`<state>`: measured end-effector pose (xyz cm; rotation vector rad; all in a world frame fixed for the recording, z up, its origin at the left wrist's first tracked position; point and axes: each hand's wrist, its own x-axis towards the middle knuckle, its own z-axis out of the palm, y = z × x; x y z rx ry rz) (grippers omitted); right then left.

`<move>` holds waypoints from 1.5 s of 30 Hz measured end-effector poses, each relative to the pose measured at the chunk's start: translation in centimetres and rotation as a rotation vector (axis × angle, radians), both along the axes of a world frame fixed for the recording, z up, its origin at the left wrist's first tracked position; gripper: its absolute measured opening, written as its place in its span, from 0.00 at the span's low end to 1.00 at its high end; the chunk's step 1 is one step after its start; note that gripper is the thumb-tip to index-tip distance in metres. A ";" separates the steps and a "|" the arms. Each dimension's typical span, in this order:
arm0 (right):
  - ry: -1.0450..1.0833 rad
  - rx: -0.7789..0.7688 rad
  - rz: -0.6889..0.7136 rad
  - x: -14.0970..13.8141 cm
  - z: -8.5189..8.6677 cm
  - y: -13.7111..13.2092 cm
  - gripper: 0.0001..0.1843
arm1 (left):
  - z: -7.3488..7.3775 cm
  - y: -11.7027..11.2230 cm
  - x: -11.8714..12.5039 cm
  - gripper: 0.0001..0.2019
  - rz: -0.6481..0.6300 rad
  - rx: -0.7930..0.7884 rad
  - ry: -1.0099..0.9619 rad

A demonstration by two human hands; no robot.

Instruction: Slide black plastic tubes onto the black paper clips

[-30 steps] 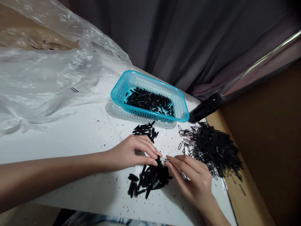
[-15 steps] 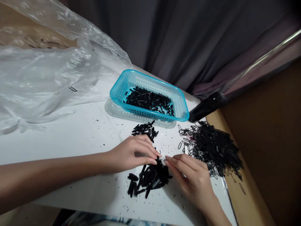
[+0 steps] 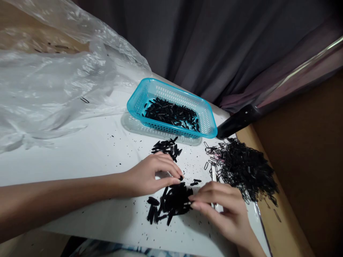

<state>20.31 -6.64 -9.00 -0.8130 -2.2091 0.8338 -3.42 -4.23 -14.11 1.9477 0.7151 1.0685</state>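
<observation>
Between the thumb and fingertips of my left hand (image 3: pixel 155 173) is a small black piece (image 3: pixel 181 177), pinched at its end. My right hand (image 3: pixel 225 207) has its thumb and forefinger drawn close together at the right edge of a pile of short black strips (image 3: pixel 175 200); whether anything is between them I cannot make out. A few loose black strips (image 3: pixel 196 182) lie between the two hands. Beyond my left hand is a smaller heap of black strips (image 3: pixel 167 148). A slim white tool (image 3: pixel 213 173) lies partly hidden behind my right hand.
A blue perforated basket (image 3: pixel 171 132) holding many black pieces stands at the back. To the right is a heap of thin black oblong loops (image 3: pixel 246 167), near a black handle-like object (image 3: pixel 237 123). Clear plastic sheeting (image 3: pixel 53 85) covers the left. Black crumbs dot the white tabletop (image 3: pixel 102 210).
My right hand has moved away from my left fingertips, down to the pile's right edge. Loose black strips now show between the hands. My left hand has barely moved.
</observation>
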 end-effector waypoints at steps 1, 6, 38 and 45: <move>0.016 0.008 -0.002 0.0 0.1 0.0 0.05 | 0.0 0.0 0.0 0.03 0.008 -0.010 -0.004; -0.076 0.200 -0.107 0.0 0.0 0.3 0.08 | -0.1 -0.4 0.2 0.02 -0.025 0.029 -0.069; -0.191 0.182 -0.061 0.0 -0.8 0.2 0.07 | -0.2 -0.5 0.1 0.04 -0.039 0.109 -0.081; 0.020 0.094 -0.035 -0.6 0.4 -1.0 0.06 | -0.3 -0.2 0.0 0.03 0.005 0.070 -0.003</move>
